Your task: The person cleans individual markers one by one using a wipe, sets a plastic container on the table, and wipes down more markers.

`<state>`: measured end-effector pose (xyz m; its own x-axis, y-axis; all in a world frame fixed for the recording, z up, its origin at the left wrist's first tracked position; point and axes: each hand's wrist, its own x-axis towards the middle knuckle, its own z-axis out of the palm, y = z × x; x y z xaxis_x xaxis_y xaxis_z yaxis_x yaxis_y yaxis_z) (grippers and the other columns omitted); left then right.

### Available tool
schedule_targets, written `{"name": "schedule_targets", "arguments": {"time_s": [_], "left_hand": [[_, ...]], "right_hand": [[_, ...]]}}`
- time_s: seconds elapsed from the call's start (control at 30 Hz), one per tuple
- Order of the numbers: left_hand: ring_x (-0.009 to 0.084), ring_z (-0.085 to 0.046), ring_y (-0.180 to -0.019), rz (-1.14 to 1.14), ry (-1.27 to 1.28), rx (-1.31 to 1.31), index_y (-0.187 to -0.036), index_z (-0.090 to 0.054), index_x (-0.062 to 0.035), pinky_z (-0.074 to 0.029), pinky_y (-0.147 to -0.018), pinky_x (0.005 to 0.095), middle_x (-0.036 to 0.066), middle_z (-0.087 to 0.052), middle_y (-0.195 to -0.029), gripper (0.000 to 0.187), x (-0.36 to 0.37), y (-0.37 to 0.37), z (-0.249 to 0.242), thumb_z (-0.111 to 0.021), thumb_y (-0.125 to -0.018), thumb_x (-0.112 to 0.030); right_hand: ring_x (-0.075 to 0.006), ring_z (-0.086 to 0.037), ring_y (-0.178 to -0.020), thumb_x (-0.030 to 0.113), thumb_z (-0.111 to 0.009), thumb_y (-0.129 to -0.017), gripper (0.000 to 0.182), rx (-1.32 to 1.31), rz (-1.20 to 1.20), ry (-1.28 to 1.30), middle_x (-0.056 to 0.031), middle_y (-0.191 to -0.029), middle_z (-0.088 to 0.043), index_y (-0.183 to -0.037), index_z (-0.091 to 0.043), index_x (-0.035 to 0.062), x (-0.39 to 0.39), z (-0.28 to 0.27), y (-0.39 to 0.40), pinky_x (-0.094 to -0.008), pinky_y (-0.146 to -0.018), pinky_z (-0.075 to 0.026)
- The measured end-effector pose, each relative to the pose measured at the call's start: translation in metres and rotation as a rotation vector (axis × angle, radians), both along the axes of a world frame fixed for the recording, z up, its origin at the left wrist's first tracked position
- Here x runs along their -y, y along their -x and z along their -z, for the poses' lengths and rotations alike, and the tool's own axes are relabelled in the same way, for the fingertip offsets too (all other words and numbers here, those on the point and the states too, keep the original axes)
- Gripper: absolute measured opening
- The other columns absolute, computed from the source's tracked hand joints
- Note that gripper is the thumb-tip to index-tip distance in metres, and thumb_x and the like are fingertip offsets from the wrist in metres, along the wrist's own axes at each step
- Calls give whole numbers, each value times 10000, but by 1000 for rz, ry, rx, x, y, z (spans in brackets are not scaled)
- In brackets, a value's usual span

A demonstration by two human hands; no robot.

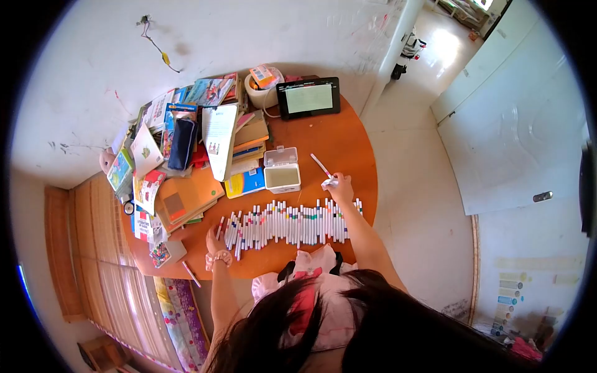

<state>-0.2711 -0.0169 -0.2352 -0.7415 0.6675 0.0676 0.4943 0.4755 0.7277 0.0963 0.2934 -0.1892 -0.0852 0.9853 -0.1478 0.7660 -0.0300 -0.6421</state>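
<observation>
A long row of white marker pens [289,224] lies side by side on the round orange table [348,146]. My right hand [339,187] hovers just above the row's right end and holds one marker [328,182] by its middle. A separate pink-tipped marker [321,165] lies on the table just beyond that hand. At the row's left end my left hand [213,241] rests flat on the table and touches the outermost pens; a pink scrunchie [218,258] circles its wrist. An open white plastic box [282,170] stands behind the row.
Piles of books and booklets [186,155] and a dark pencil case [181,144] fill the table's left side. A tablet [308,98] leans at the back beside a white cup [261,93]. One loose pen [191,273] lies at the near-left edge. Tiled floor to the right.
</observation>
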Motion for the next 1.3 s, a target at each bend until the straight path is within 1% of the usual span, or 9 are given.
{"name": "schedule_targets", "arguments": {"time_s": [0.3,0.4,0.5,0.57,0.73,0.8,0.9,1.13,1.3], "left_hand": [[419,-380,-1314,83,151,-129,-1342,-443,-39,-327,-1079,483,214,-411,-1423,601,3,-31,-22,-687,-817,-200],[373,-206,-1425,86,505,-445,-1383,-411,-72,-179,-1139,519,156,-300,-1516,670,-14,-53,-63,-696,-808,-262],[337,-75,-1464,188,291,-519,-1413,-390,-117,-74,-1150,538,113,-242,-1553,710,-32,-72,-92,-697,-802,-310],[350,-144,-1445,249,203,-548,-1371,-451,-130,-121,-1142,534,126,-296,-1521,662,-50,-109,-140,-717,-785,-286],[341,-482,-1207,632,-128,-345,-1083,-639,-62,-371,-998,503,114,-528,-1291,371,-81,-203,-219,-754,-756,-196],[318,-625,-943,887,-36,18,-1010,-647,-48,-508,-786,410,123,-614,-1064,268,-89,-223,-236,-733,-775,-142],[286,-634,-683,976,-144,-140,-968,-635,-52,-518,-578,353,88,-608,-853,202,-94,-218,-223,-698,-787,-115],[255,-674,-721,862,-113,282,-995,-626,-15,-528,-616,339,130,-671,-867,160,-90,-221,-239,-664,-865,-99],[223,-681,-740,736,-132,320,-1043,-609,9,-534,-642,324,142,-677,-867,221,-86,-217,-236,-678,-861,-95]], "right_hand": [[-366,-598,-953,120,-682,-828,285,2,97,-131,-168,-1042,-556,-1086,-586,49,-13,29,-10,-444,-773,-497],[-359,-619,-917,39,-630,-854,253,-246,133,-366,-218,-1030,-599,-1081,-537,-24,1,2,-28,-416,-771,-505],[-326,-652,-856,-5,-609,-847,226,-570,115,-226,-184,-954,-629,-1063,-541,-10,33,-44,-44,-379,-730,-518],[-335,-642,-870,-11,-635,-832,250,-424,-77,-367,-167,-946,-616,-1059,-531,3,67,-84,-51,-377,-749,-504],[-243,-639,-923,-40,-631,-826,225,-608,-441,-67,-124,-960,-618,-1030,-551,11,125,-120,-53,-316,-788,-498],[-194,-623,-933,-54,-622,-830,225,-791,-439,47,-96,-961,-615,-1035,-555,10,134,-135,-41,-293,-797,-492],[-89,-566,-945,-73,-610,-845,240,-989,-447,167,-37,-982,-598,-1067,-570,9,137,-151,-38,-238,-814,-475],[-107,-582,-986,-69,-608,-832,318,-1042,-415,169,-52,-1059,-621,-1137,-586,17,136,-156,-35,-239,-858,-461],[-134,-589,-1045,-35,-655,-820,442,-1123,-407,253,-69,-1159,-627,-1247,-562,35,135,-162,-28,-267,-921,-450]]}}
